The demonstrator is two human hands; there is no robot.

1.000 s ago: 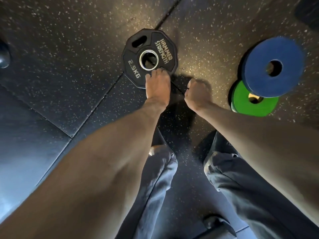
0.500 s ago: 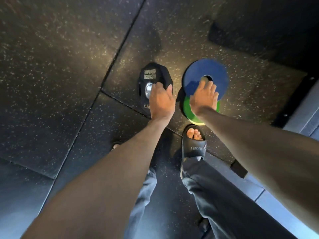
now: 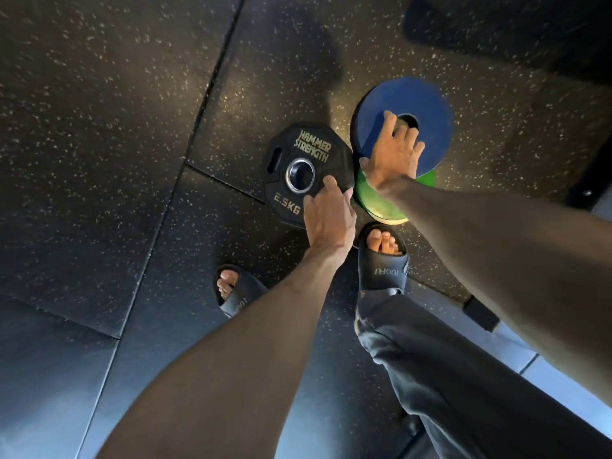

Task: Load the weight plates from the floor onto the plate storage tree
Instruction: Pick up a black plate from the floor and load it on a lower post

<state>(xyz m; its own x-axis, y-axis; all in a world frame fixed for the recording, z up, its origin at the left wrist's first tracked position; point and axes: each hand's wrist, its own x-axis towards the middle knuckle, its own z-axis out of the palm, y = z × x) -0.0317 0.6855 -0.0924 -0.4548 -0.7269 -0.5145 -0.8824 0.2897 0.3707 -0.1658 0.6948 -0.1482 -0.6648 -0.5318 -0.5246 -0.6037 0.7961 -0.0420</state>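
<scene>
The rubber floor [image 3: 116, 160] fills most of the view, dark and speckled, with seams between its mats; its upper right corner sinks into shadow where nothing can be made out. Two bare forearms run in from the bottom and right edges, both cut off before the elbow. A grey trouser leg [image 3: 463, 376] rises from the lower right; the other leg is hidden behind the left forearm.

The blue plate [image 3: 430, 104] lies flat on the floor at upper right, resting partly on top of a green plate [image 3: 366, 197], of which only a crescent shows below and beside the right wrist. Just left of them lies the black plate [image 3: 291, 160], twelve-sided, marked "HAMMER STRENGTH" and "2.5KG", with a steel-ringed hole and a grip slot.

The right hand [image 3: 392, 155] lies spread on the blue plate, fingers reaching to its centre hole and the thumb at the near rim; whether it has closed a grip cannot be told. The left hand [image 3: 326, 213] is curled over the black plate's near right edge, fingers on top; the thumb and the underside are hidden, so the grip cannot be confirmed.

Two black sandals stand below the plates, the right sandal [image 3: 384, 266] in full view, the left sandal [image 3: 235, 289] half covered by the left forearm.
</scene>
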